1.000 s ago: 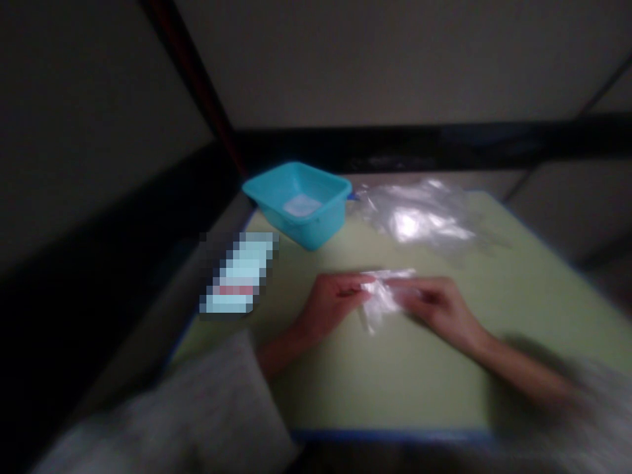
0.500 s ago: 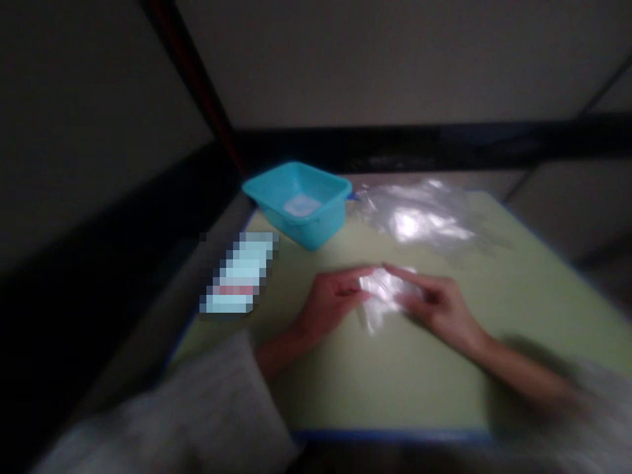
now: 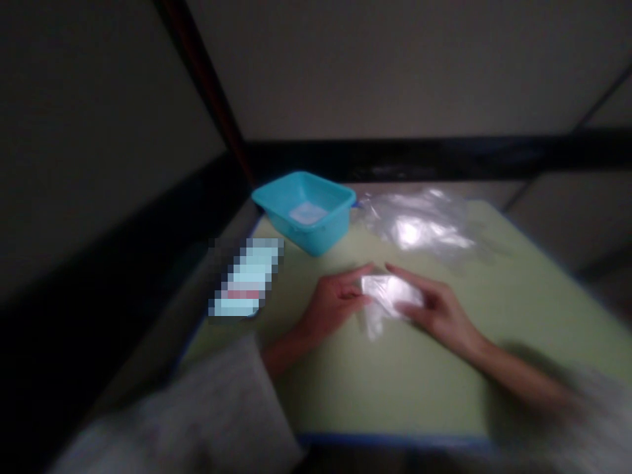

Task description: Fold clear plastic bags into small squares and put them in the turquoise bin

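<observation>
A small clear plastic bag (image 3: 388, 296) lies on the pale green table (image 3: 395, 382), held between my two hands. My left hand (image 3: 336, 303) pinches the bag's left edge with thumb and fingers. My right hand (image 3: 437, 309) grips its right side, index finger stretched over the top edge and thumb underneath. Both wrists rest low on the table. The picture is dim and blurred.
A turquoise plastic tub (image 3: 309, 210) with something white inside stands at the table's far left. A heap of clear plastic bags (image 3: 419, 227) lies to its right. A pixelated flat object (image 3: 247, 280) sits at the left edge. Walls close in behind.
The crumpled bag has been spread flatter between my hands. My right index finger has stretched out over its top. The camera shifted slightly.
</observation>
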{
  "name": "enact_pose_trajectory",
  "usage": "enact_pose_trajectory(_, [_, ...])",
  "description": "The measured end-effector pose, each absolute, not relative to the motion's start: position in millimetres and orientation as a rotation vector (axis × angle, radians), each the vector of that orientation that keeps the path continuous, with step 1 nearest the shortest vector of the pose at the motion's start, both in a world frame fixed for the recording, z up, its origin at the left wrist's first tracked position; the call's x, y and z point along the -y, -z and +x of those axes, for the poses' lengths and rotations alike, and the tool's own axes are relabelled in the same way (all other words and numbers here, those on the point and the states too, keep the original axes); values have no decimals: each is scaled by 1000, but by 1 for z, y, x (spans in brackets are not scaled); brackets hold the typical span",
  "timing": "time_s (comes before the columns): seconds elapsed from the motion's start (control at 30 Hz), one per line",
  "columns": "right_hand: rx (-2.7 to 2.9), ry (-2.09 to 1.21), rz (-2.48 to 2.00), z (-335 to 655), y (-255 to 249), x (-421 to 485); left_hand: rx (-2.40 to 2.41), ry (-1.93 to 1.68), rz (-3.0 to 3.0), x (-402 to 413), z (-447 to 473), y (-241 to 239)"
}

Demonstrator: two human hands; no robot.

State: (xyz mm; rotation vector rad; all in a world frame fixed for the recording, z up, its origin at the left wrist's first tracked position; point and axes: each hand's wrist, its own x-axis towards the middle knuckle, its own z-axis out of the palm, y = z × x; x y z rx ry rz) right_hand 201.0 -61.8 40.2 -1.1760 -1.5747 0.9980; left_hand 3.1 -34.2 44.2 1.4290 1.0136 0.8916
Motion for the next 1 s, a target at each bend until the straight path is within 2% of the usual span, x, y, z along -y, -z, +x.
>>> enact_pose_trajectory(0.3, [1648,-948,-1207,197,-45,56,-954,-920,1451,23,-1,-42])
enact_pose_trajectory(0.63, [1746,-918,-1135,165,-79,33,-908,-1309,1441,7,-16,-39])
enact_pose_trajectory(1.0, [1668,-910,-1190,188,-64,22,-1117,-1491,1141,4,-15,-43])
